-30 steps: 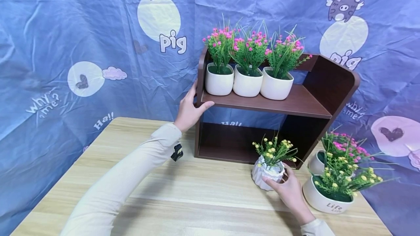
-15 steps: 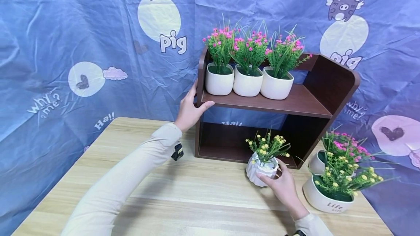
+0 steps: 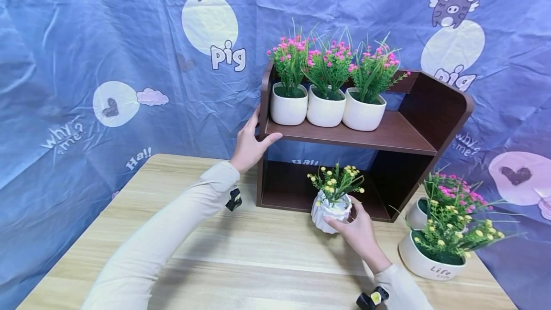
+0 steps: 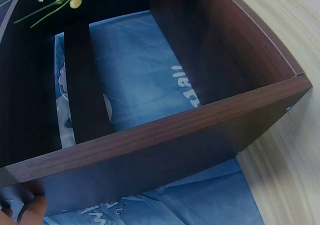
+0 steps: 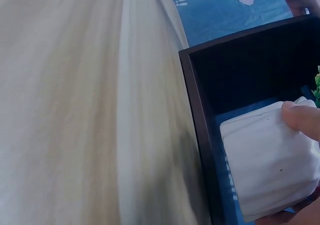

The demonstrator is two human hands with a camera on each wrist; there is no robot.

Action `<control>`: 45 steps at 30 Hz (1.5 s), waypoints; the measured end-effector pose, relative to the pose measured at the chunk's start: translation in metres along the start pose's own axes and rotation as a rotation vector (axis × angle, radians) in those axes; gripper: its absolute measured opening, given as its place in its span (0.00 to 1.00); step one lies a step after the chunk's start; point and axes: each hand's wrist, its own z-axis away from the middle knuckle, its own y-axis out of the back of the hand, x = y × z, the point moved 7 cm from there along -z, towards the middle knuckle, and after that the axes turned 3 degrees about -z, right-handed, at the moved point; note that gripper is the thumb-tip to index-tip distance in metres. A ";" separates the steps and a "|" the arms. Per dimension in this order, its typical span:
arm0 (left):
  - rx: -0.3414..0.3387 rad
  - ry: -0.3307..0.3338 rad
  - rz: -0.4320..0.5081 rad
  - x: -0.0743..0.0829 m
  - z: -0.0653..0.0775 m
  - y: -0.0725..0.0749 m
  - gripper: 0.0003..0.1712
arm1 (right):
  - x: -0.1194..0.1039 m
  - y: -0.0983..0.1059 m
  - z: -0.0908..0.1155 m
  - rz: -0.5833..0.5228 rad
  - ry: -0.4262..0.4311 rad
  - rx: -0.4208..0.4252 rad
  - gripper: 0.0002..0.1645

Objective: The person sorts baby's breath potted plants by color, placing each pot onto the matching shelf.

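Observation:
A small potted plant [image 3: 324, 219] with yellow flowers and a white ridged pot is gripped by my right hand [image 3: 357, 233], thumb at its front. It stands in front of the lower compartment of a dark brown two-tier shelf [image 3: 327, 138]. The right wrist view shows the pot's pale underside [image 5: 275, 160], with the thumb and fingertips on its edges. My left hand [image 3: 251, 145] grips the shelf's left side panel, thumb on the front edge of the upper board and fingers behind the panel. Part of that hand's fingers [image 4: 32, 212] shows in the left wrist view.
Three white pots with pink flowers [image 3: 327, 109] stand in a row on the upper board. At the table's right edge are a "Life" pot with yellow flowers [image 3: 430, 260] and another pot with pink flowers [image 3: 416, 215]. A blue printed cloth [image 3: 129, 37] hangs behind the wooden table [image 3: 241, 262].
My right hand has carried the yellow-flowered potted plant to the left and slightly back along the shelf's front. My left hand keeps its grip on the side panel.

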 end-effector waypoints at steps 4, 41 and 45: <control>0.003 0.000 -0.002 0.000 0.000 0.001 0.52 | -0.006 -0.009 -0.007 0.015 0.021 0.003 0.51; -0.009 0.025 0.005 0.000 0.003 -0.003 0.52 | -0.013 -0.072 -0.071 -0.042 0.071 0.117 0.48; -0.003 0.020 0.003 0.000 0.002 -0.001 0.52 | -0.015 -0.078 -0.078 -0.052 0.070 0.125 0.49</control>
